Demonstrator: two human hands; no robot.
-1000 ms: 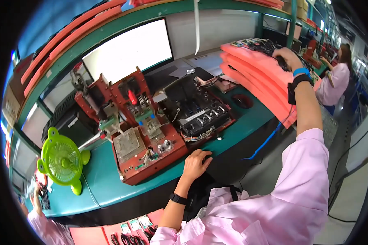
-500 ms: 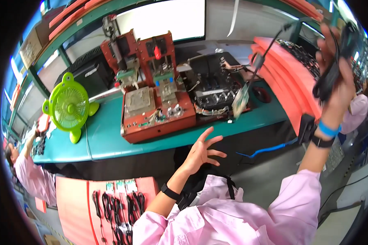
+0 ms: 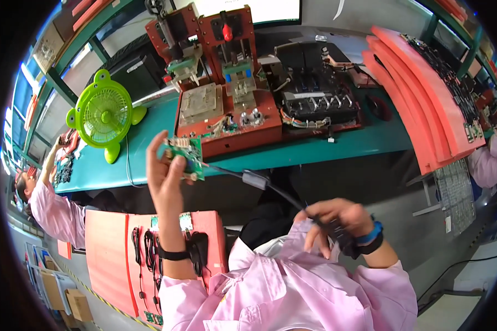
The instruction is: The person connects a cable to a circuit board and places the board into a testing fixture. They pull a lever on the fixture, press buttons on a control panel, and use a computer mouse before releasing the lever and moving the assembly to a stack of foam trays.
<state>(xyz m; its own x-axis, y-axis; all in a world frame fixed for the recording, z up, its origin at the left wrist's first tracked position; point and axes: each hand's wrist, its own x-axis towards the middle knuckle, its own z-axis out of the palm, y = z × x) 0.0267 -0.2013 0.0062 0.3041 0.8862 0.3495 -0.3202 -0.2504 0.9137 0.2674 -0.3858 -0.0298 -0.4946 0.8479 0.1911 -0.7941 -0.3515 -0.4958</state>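
Observation:
My left hand pinches a green circuit board by its edge, in front of the red test fixture. From the board a black cable runs down to the right, with a thick grey-black sleeve partway along it. My right hand is closed round this cable near my chest. Its gathered part hangs below the fingers by the blue wristband, and some of it is hidden by the hand.
A green fan stands on the teal bench. Right of the fixture sits a black device with levers. Stacked pink foam sheets carry many cables. At lower left, more foam holds boards and coiled black cables. Co-workers sit on both sides.
My right hand has come down from the upper right to my chest with the cable. My left hand, open and empty before, has moved left and up and now grips the circuit board.

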